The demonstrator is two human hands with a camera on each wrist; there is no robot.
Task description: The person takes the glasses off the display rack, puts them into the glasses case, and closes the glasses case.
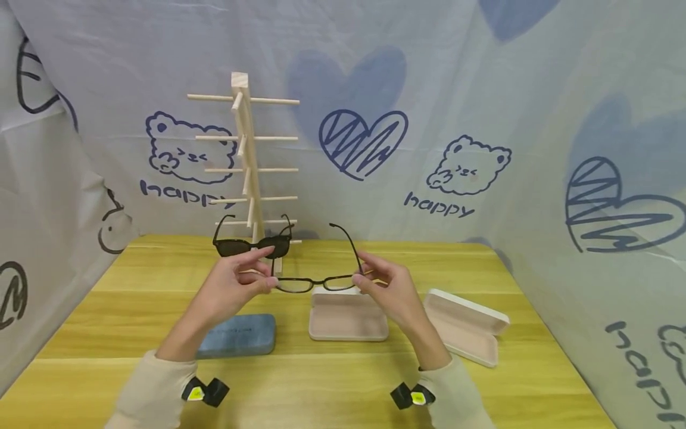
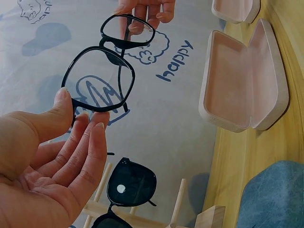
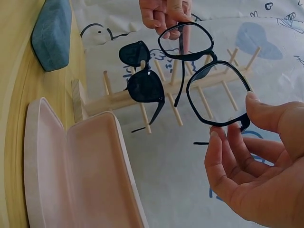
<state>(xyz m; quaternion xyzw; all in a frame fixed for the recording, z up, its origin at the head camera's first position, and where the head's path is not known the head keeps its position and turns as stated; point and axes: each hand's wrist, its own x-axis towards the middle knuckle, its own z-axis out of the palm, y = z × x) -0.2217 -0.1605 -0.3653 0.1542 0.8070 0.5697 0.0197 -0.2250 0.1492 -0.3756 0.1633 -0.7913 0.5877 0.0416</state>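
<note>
Black-framed eyeglasses (image 1: 318,282) with clear lenses are held up over the table, temples unfolded and pointing away. My left hand (image 1: 234,285) pinches the left end of the frame between thumb and fingers. At the other end, the thumb and fingers of my right hand (image 1: 390,287) grip the right corner by the hinge. Behind the left hand, dark sunglasses (image 3: 146,86) hang low on a wooden peg rack (image 1: 246,137). Below the eyeglasses, an open case with a pink lining (image 1: 348,325) lies on the table, its lid partly covered by the right hand in the head view.
A closed blue case (image 1: 238,335) lies left of the middle, under the left forearm. Another open pink-lined case (image 1: 463,333) sits angled to the right, beside the right forearm. The wooden table (image 1: 300,387) ends at a printed cloth backdrop (image 1: 364,220) at the back and sides.
</note>
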